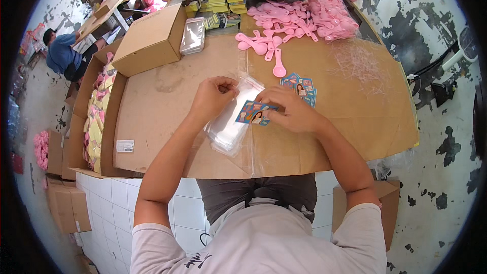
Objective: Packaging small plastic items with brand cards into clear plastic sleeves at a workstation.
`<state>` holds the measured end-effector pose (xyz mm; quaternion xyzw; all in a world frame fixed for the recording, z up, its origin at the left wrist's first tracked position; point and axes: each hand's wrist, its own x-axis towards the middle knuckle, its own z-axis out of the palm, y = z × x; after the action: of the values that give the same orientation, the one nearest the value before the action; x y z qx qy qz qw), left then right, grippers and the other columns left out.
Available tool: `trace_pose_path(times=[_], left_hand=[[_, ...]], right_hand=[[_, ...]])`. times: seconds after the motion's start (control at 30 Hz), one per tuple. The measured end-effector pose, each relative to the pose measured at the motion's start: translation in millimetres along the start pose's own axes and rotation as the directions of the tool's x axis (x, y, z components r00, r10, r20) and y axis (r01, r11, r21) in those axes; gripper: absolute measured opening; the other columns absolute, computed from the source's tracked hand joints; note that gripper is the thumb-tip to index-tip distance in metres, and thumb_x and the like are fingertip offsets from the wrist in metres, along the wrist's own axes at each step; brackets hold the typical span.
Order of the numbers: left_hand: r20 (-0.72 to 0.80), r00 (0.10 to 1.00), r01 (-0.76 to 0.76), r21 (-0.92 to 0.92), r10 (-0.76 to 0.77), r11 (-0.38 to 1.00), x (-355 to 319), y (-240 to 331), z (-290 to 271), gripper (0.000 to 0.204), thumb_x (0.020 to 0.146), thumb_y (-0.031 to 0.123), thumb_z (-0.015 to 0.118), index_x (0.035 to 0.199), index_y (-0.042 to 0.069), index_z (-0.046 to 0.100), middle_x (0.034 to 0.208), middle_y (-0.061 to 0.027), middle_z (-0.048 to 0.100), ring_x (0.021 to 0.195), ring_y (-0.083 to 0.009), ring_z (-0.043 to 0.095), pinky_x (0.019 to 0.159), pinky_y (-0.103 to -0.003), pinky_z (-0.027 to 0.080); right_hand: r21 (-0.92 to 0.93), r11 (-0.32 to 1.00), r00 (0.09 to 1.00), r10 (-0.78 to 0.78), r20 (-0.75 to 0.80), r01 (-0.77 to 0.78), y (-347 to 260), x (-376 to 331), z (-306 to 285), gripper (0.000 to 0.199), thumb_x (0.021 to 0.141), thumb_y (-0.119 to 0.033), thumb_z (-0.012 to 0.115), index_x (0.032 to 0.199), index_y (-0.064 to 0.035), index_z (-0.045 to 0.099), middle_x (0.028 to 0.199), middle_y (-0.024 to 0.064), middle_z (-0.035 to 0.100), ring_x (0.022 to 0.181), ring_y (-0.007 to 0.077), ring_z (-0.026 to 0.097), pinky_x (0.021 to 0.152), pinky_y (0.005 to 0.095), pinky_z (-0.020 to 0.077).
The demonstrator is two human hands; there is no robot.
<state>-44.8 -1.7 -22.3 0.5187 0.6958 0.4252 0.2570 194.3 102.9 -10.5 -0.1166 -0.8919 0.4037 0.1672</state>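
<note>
Right hand (pixel 293 109) grips a card (pixel 247 113) — long axis sideways, free end left; left hand (pixel 215 94) curls by bags (pixel 227 129) — grip unclear.

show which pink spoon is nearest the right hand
The foremost spoon, just beyond the fanned cards; the other spoons lie farther from the right hand.

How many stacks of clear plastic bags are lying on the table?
2 visible: one stack beside the left hand, another stack beside the closed cardboard box; more may be hidden.
</note>
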Motion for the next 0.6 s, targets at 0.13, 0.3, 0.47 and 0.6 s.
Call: trace_pose_path(times=[0.13, 0.3, 0.47, 0.6], left_hand=[[0.05, 0.993, 0.111, -0.173, -0.104, 0.979, -2, 6, -6, 0.022, 0.088, 0.007, 0.077, 0.107, -0.003, 0.073, 0.088, -0.0046, 0.072, 0.076, -0.0089, 0.062, 0.07, -0.026, 0.052], [0.01, 1.0, 0.01, -0.161, -0.009, 0.987, -5, -4, -5, 0.016, 0.089, 0.006, 0.074, 0.102, -0.003, 0.073, 0.087, -0.0051, 0.073, 0.075, -0.0079, 0.062, 0.067, -0.025, 0.051], [-0.029, 0.999, -0.042, -0.1, 0.04, 0.994, -4, -4, -1, 0.011, 0.091, 0.008, 0.072, 0.098, -0.001, 0.071, 0.087, -0.0037, 0.072, 0.074, -0.0066, 0.061, 0.065, -0.024, 0.05], [-0.102, 0.993, 0.033, -0.221, -0.057, 0.975, -2, -7, 1, 0.01, 0.093, 0.006, 0.068, 0.099, -0.001, 0.065, 0.09, -0.0064, 0.073, 0.077, -0.0088, 0.064, 0.069, -0.025, 0.051]], right_hand=[[-0.153, 0.963, 0.975, -0.224, -0.003, 0.221, 7, 0, 8, 0.024, 0.086, -0.012, 0.065, 0.107, -0.0017, 0.064, 0.105, 0.0144, 0.067, 0.102, 0.035, 0.061, 0.094, 0.0453, 0.0446], [-0.24, 0.913, 0.935, -0.351, -0.049, 0.33, 6, 1, 10, 0.024, 0.086, -0.012, 0.066, 0.108, -0.0022, 0.065, 0.11, 0.0129, 0.068, 0.106, 0.0331, 0.062, 0.096, 0.044, 0.0455], [-0.228, 0.934, 0.958, -0.286, -0.012, 0.276, 6, 0, 11, 0.026, 0.086, -0.011, 0.066, 0.11, -0.0025, 0.065, 0.113, 0.0127, 0.068, 0.105, 0.033, 0.063, 0.096, 0.0439, 0.0478], [-0.232, 0.937, 0.962, -0.271, -0.012, 0.261, 7, -1, 11, 0.027, 0.086, -0.011, 0.065, 0.112, -0.0024, 0.065, 0.113, 0.0134, 0.068, 0.101, 0.0343, 0.065, 0.093, 0.0445, 0.0502]])
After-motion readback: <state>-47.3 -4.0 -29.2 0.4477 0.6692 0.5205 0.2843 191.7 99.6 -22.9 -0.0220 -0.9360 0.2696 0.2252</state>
